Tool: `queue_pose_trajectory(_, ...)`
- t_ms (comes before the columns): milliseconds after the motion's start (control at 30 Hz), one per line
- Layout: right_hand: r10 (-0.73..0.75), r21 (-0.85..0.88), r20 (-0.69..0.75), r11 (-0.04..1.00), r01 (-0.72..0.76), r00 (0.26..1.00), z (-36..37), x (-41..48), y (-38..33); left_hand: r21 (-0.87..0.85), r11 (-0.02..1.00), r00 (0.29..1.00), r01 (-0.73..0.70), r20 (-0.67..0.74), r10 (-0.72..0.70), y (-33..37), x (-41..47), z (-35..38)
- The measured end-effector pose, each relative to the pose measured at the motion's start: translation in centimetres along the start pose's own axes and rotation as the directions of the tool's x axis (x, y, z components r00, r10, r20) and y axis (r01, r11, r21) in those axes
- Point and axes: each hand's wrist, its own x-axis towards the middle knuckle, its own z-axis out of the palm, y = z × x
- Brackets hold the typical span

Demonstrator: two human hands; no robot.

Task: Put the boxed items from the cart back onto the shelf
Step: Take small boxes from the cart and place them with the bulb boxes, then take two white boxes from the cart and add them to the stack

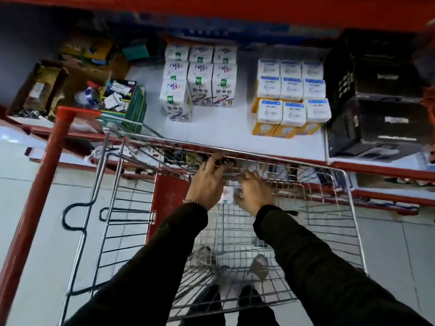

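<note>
Both my hands reach down into the far end of the wire cart point(350, 208). A small white box point(226, 195) with a pink logo lies between them on the cart's floor. My left hand point(208, 182) is on its left side, fingers spread toward the cart's front wall. My right hand point(253, 191) curls around its right side. Whether the box is lifted I cannot tell. On the white shelf point(223, 135) beyond the cart stand matching white boxes point(200, 81) in rows.
Blue-topped white boxes point(292, 97) sit on yellow ones to the right, then black cartons point(376, 102). Mixed clutter point(106, 95) fills the shelf's left end. A red upright post point(47, 170) rises left of the cart. Lower red shelves point(388, 191) lie behind it.
</note>
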Motion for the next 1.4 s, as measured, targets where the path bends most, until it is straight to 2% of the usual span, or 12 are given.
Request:
queue_pose_trajectory(133, 0.034, 0.002, 0.154, 0.999, -0.035, 0.988, 4.4, 2.3, -1.1, 0.076, 0.996, 0.983, 0.050, 0.173, -0.062, -4.3, -0.9, 4.1)
queue_pose_trajectory(267, 0.052, -0.048, 0.210, 0.998, -0.043, 0.976, 7.3, 4.7, -1.1, 0.222, 0.972, 0.887, 0.081, 0.428, -0.172, -7.0, -0.9, 8.3)
queue_pose_trajectory(433, 0.054, -0.084, 0.233, 0.996, -0.035, 0.971, 10.6, 6.7, -0.8, 0.234, 0.962, 0.778, 0.139, 0.575, -0.253, -9.2, 0.2, 11.8)
queue_pose_trajectory(500, 0.034, -0.089, 0.215, 0.996, -0.015, 0.976, 11.5, 6.9, -0.6, 0.223, 0.964, 0.765, 0.142, 0.593, -0.250, -9.7, 0.5, 12.4)
queue_pose_trajectory(700, 0.007, -0.051, 0.180, 0.999, 0.002, 0.984, 11.4, 5.7, 0.0, 0.219, 0.962, 0.798, 0.163, 0.545, -0.259, -9.2, -0.6, 11.4)
queue_pose_trajectory(967, 0.014, 0.028, 0.120, 0.999, -0.018, 0.993, 4.6, 0.9, -0.8, 0.151, 0.978, 0.855, 0.144, 0.478, -0.200, -6.2, -2.4, 4.5)
queue_pose_trajectory(1167, -0.011, 0.078, -0.001, 0.997, 0.011, 1.000, -2.4, -2.7, -2.2, 0.091, 0.988, 0.930, 0.121, 0.338, -0.145, -3.5, -3.3, -3.2)
queue_pose_trajectory(1300, -0.017, 0.048, -0.073, 0.999, 0.021, 0.997, -6.4, -4.2, -3.0, 0.030, 0.994, 0.976, 0.103, 0.190, -0.107, -1.9, -3.8, -8.2)
queue_pose_trajectory(1400, -0.044, 0.034, -0.151, 0.998, 0.049, 0.987, -9.5, -4.6, -3.4, -0.022, 0.994, 0.987, 0.108, 0.123, -0.104, -1.3, -3.6, -11.6)
